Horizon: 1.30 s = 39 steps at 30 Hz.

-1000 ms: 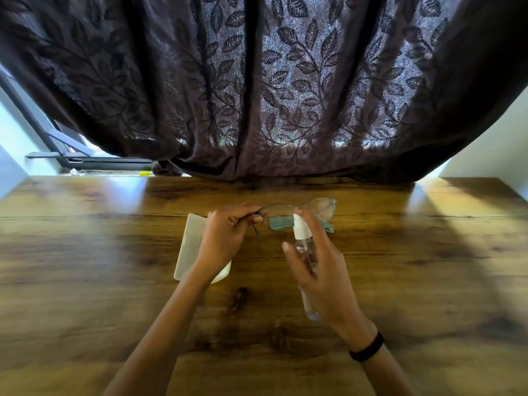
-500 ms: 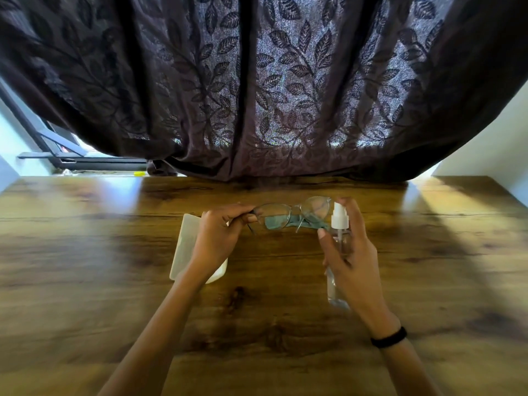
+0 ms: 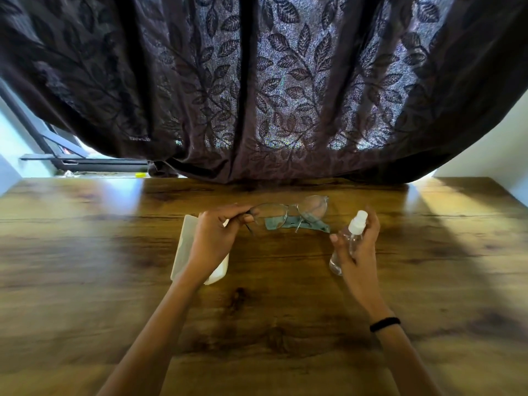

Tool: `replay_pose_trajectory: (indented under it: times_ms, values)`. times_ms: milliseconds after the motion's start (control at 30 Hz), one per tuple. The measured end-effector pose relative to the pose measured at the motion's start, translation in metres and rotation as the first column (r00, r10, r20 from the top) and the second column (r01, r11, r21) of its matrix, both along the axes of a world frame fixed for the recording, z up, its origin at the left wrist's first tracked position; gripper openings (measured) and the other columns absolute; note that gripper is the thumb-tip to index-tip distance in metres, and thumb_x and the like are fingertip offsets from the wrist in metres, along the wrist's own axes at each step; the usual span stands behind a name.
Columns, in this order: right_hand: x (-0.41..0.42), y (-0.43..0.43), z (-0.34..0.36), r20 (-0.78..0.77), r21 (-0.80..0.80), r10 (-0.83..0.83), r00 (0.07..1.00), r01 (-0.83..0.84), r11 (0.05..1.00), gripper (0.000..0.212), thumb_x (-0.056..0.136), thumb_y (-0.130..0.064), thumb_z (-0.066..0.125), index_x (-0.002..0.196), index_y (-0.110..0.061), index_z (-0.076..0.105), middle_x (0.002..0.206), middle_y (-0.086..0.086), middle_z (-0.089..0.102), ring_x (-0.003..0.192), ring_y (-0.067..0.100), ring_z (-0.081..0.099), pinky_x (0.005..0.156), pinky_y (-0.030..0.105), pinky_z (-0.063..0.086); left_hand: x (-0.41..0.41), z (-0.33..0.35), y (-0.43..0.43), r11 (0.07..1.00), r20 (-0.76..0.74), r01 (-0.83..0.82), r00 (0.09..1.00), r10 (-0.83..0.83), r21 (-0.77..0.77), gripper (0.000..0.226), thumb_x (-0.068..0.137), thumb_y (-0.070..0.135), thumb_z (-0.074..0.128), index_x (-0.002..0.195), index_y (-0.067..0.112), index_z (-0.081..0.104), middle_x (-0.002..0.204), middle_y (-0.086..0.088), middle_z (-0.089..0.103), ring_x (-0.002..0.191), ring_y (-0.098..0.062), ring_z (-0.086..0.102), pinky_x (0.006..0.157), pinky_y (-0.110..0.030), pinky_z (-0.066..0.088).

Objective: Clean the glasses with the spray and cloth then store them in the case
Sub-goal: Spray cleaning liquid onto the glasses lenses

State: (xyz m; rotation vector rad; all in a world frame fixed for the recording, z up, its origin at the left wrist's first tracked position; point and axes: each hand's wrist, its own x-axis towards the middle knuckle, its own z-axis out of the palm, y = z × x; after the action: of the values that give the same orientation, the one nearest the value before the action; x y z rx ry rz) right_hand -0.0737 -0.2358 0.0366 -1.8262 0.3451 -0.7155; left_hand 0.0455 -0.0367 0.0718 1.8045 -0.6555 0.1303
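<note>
My left hand pinches the left end of thin-framed glasses and holds them above the wooden table. Under the lenses lies a teal cloth on the table. My right hand grips a small clear spray bottle with a white nozzle, held tilted to the right of the glasses. A white glasses case lies on the table beneath my left hand, partly hidden by it.
A dark leaf-patterned curtain hangs along the far edge of the table. A window frame shows at the back left, a white wall at the back right. A black band is on my right wrist.
My right hand has carried the spray bottle to the right, away from in front of the lenses. The glasses stay in my left hand in about the same place.
</note>
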Motion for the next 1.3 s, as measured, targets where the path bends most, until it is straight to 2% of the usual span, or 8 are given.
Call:
replay_pose_trajectory:
  times_ms: [100,233,400,500,633,900,1067,1300]
  values:
    - [0.0,-0.005,-0.005,-0.04,0.012,-0.024,0.999,0.024,1.0,0.063,0.086,-0.009,0.056,0.132,-0.029,0.017,0.118,0.012,0.046,0.09,-0.009,0.053,0.071,0.005,0.044,0.003,-0.004,0.001,1.0,-0.005,-0.007,1.0,0.007,-0.012,0.029,0.079,0.001,0.064,0.099,0.022,0.066,0.092,0.008,0.07,0.094,-0.009,0.066,0.086,-0.02,0.051]
    - [-0.001,-0.005,-0.003,-0.021,-0.007,-0.033,0.999,0.033,0.999,0.061,0.084,-0.007,0.059,0.132,-0.018,0.023,0.107,0.0,0.046,0.085,-0.016,0.052,0.07,0.002,0.043,0.004,-0.005,0.001,1.0,-0.012,0.007,1.0,-0.007,-0.021,0.03,0.08,-0.001,0.062,0.098,0.022,0.066,0.089,0.01,0.069,0.088,0.0,0.065,0.08,-0.011,0.049]
    - [-0.004,-0.003,0.018,0.061,-0.065,-0.12,0.991,0.124,0.99,0.069,0.079,-0.065,0.043,0.125,-0.014,0.04,0.095,-0.014,0.048,0.082,-0.012,0.051,0.071,0.004,0.043,0.005,-0.004,0.002,0.998,-0.018,0.035,0.999,-0.036,-0.057,0.031,0.08,-0.004,0.061,0.098,0.021,0.066,0.08,0.025,0.069,0.083,0.006,0.065,0.076,-0.009,0.048]
    - [0.002,-0.014,0.036,0.063,-0.281,-0.179,0.982,0.19,0.941,0.044,0.088,-0.047,0.047,0.113,-0.013,0.056,0.102,-0.008,0.055,0.097,0.004,0.054,0.086,0.028,0.047,0.004,-0.002,0.002,0.994,-0.011,0.039,0.999,-0.041,-0.099,0.028,0.08,-0.007,0.059,0.1,0.012,0.064,0.085,0.017,0.069,0.081,0.01,0.064,0.072,-0.006,0.047]
    - [0.016,-0.027,0.061,-0.114,-0.488,-0.125,0.986,0.054,0.871,0.022,0.088,-0.024,0.058,0.104,-0.011,0.065,0.096,-0.002,0.067,0.089,0.016,0.061,0.094,0.053,0.043,0.002,0.002,0.002,0.983,-0.021,0.067,0.997,-0.071,-0.172,0.03,0.081,-0.011,0.054,0.105,0.007,0.06,0.072,0.033,0.067,0.079,0.011,0.063,0.072,-0.005,0.046]
    - [0.033,-0.023,0.069,-0.193,-0.576,-0.084,0.978,-0.043,0.816,0.014,0.082,-0.021,0.065,0.092,-0.013,0.071,0.086,0.004,0.074,0.078,0.021,0.067,0.093,0.051,0.044,0.004,-0.006,0.012,0.935,-0.169,0.068,0.977,-0.134,-0.348,0.03,0.081,0.003,0.056,0.092,0.025,0.073,0.086,0.013,0.074,0.088,-0.005,0.066,0.078,-0.016,0.05]
    - [0.031,-0.016,0.076,-0.051,-0.573,-0.089,0.995,0.044,0.819,0.01,0.081,-0.014,0.065,0.087,-0.009,0.072,0.081,0.003,0.073,0.07,0.019,0.067,0.093,0.029,0.04,0.015,-0.011,0.025,0.992,-0.062,0.08,0.994,-0.086,-0.096,0.024,0.085,0.003,0.054,0.104,0.012,0.066,0.089,0.021,0.071,0.092,-0.005,0.065,0.084,-0.024,0.048]
    - [0.038,-0.005,0.068,-0.026,-0.756,-0.141,0.99,0.073,0.651,0.008,0.081,-0.012,0.065,0.085,-0.013,0.072,0.078,0.002,0.071,0.072,0.019,0.062,0.107,0.041,0.031,0.004,0.021,0.013,0.999,0.147,0.021,0.989,-0.027,0.044,0.031,0.08,0.01,0.064,0.106,0.027,0.061,0.099,0.016,0.064,0.087,0.005,0.062,0.077,-0.01,0.047]
